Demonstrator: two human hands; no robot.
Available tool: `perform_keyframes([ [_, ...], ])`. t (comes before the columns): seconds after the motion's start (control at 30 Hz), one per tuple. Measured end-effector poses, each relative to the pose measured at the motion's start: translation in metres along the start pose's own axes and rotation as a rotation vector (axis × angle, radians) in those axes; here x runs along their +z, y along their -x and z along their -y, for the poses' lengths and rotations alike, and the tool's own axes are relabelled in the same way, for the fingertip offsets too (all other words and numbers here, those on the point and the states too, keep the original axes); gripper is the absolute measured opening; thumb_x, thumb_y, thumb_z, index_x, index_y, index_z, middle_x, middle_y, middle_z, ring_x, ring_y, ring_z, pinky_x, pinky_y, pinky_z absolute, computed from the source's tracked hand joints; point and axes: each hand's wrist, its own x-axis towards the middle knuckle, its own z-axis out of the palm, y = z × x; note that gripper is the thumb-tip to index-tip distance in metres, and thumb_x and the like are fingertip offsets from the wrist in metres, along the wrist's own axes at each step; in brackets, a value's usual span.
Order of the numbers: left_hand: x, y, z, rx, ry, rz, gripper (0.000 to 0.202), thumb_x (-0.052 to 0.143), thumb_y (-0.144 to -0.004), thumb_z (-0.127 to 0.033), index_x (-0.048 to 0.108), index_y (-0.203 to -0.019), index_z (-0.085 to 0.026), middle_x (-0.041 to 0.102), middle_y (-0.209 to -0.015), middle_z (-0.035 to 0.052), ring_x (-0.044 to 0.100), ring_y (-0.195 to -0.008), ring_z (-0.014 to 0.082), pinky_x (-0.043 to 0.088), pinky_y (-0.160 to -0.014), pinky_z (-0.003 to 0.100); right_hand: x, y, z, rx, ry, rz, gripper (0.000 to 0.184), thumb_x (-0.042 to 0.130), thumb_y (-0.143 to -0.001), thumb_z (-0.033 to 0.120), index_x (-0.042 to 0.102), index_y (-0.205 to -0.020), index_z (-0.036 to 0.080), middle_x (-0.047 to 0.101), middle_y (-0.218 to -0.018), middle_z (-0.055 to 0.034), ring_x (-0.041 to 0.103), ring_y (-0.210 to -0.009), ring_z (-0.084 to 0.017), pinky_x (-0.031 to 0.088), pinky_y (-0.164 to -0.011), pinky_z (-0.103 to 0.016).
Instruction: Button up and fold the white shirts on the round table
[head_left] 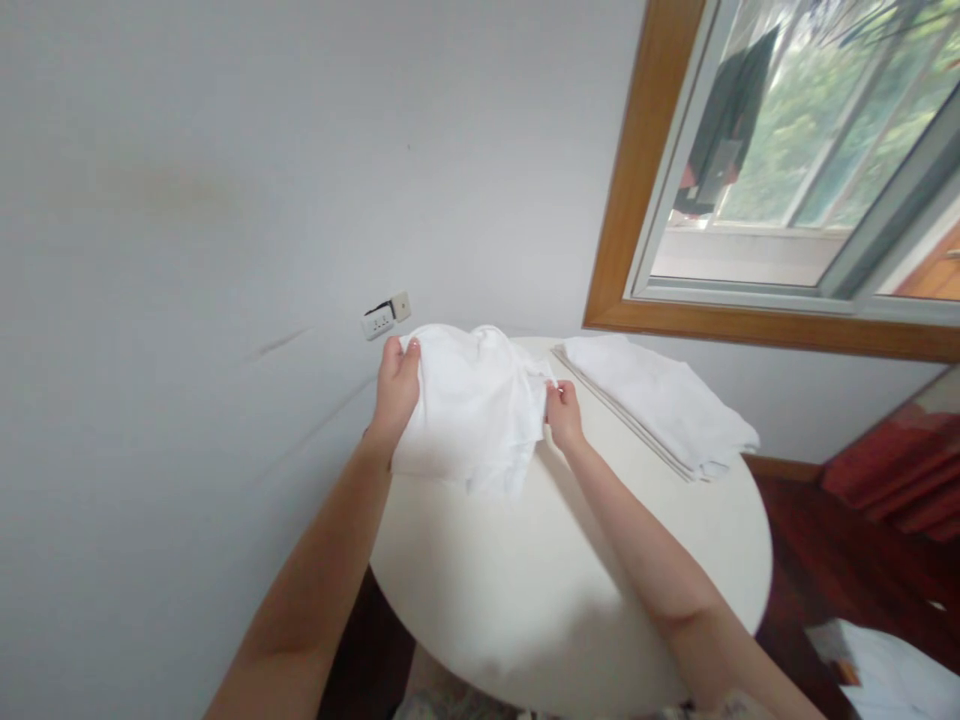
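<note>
A loose white cloth (476,405) hangs crumpled between both hands above the far side of a round white table (570,580). My left hand (395,390) grips its upper left corner, thumb on top. My right hand (564,412) pinches its right edge. The cloth's lower part droops onto the tabletop.
A stack of folded white cloths (660,400) lies on the table at the right, near the window (787,170). A wall socket (386,315) sits on the grey wall behind. Dark wooden floor and a red object (892,470) lie to the right.
</note>
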Motion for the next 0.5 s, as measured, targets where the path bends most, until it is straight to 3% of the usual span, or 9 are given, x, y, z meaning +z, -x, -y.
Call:
perform_keyframes([
  [0.1,0.006,0.008,-0.010,0.005,-0.027,0.000,0.039,0.047,-0.086,-0.059,0.045,-0.076,-0.021,0.045,-0.071,-0.0021,0.045,-0.069,0.0136,0.040,-0.065,0.025,-0.046,0.002,0.011,-0.018,0.091,-0.064,0.026,0.044,-0.085,0.050,0.041,-0.081,0.025,0.036,-0.055,0.0085,0.036,-0.049,-0.012,0.028,-0.046,-0.022],
  [0.2,0.004,0.021,-0.005,-0.023,-0.081,-0.015,0.036,0.047,-0.087,-0.054,0.043,-0.073,-0.021,0.042,-0.067,-0.0030,0.043,-0.066,0.0137,0.039,-0.064,0.026,-0.089,0.011,0.017,-0.005,0.151,-0.004,0.029,0.047,-0.082,0.054,0.042,-0.082,0.025,0.033,-0.051,0.0098,0.031,-0.045,-0.011,0.023,-0.042,-0.023],
  [0.33,0.000,0.041,0.027,-0.163,-0.164,-0.015,0.031,0.045,-0.086,-0.048,0.043,-0.071,-0.021,0.041,-0.066,-0.0036,0.043,-0.066,0.0146,0.039,-0.067,0.027,-0.135,0.028,0.008,0.053,0.209,0.080,0.035,0.052,-0.077,0.058,0.043,-0.083,0.025,0.031,-0.047,0.0116,0.025,-0.040,-0.010,0.017,-0.040,-0.022],
  [0.5,-0.010,0.068,0.067,-0.309,-0.325,0.047,0.019,0.046,-0.080,-0.039,0.047,-0.073,-0.022,0.051,-0.072,-0.0011,0.049,-0.078,0.0188,0.041,-0.077,0.030,-0.181,0.044,-0.010,0.127,0.425,0.120,0.036,0.056,-0.072,0.056,0.052,-0.082,0.022,0.042,-0.046,0.0088,0.029,-0.039,-0.009,0.017,-0.039,-0.022],
])
